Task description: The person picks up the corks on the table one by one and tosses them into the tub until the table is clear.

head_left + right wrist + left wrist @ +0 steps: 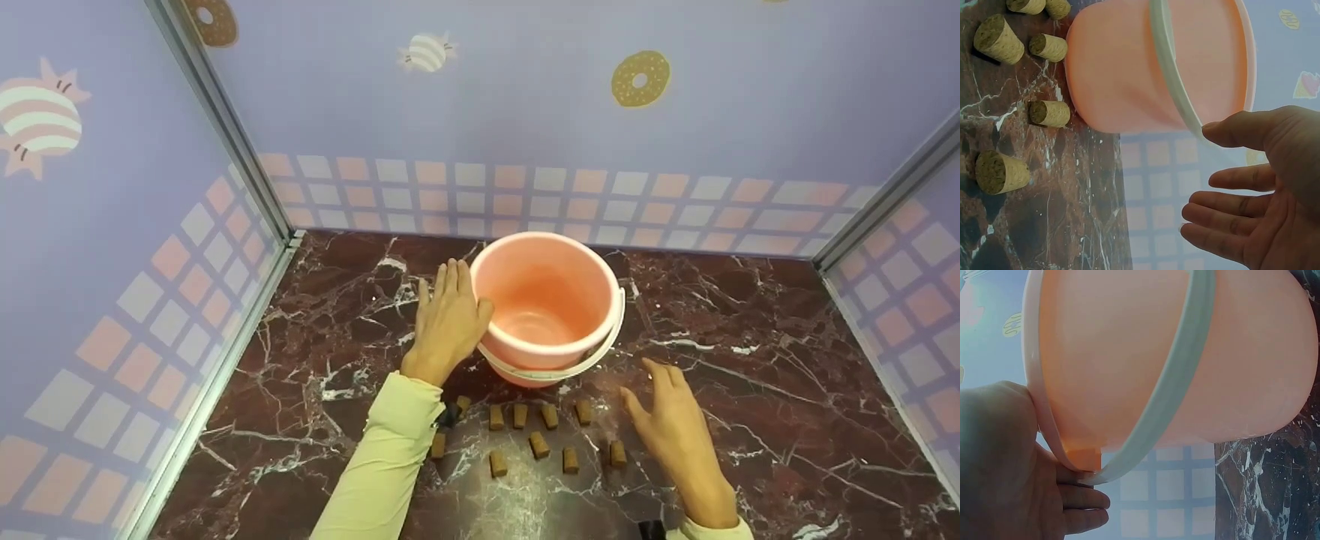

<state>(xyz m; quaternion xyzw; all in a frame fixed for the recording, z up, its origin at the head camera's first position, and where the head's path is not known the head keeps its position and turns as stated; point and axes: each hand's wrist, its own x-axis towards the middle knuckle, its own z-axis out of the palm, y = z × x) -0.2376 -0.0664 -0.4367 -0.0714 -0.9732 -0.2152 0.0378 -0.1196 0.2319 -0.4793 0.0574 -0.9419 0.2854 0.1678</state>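
Observation:
A pink bucket (532, 356) with a white handle (570, 369) stands upright on the dark marbled surface, its inside showing only pink walls and floor. My left hand (448, 319) is at the bucket's left rim, its fingers straight along the outside and the thumb at the edge. The left wrist view shows the palm (1010, 484) against the rim, close to where the handle joins. Apart from the bucket, my right hand (671, 420) hovers at its lower right with spread fingers and holds nothing. Several tapered corks (539, 445) lie in front of the bucket, between my forearms.
A lilac wall (525, 127) with sweets and checks rises behind the bucket. Side panels (97, 262) with metal edging (225, 345) bound the marbled surface (750, 405) at left and right. The corks (1002, 171) nearest my right hand lie to its left.

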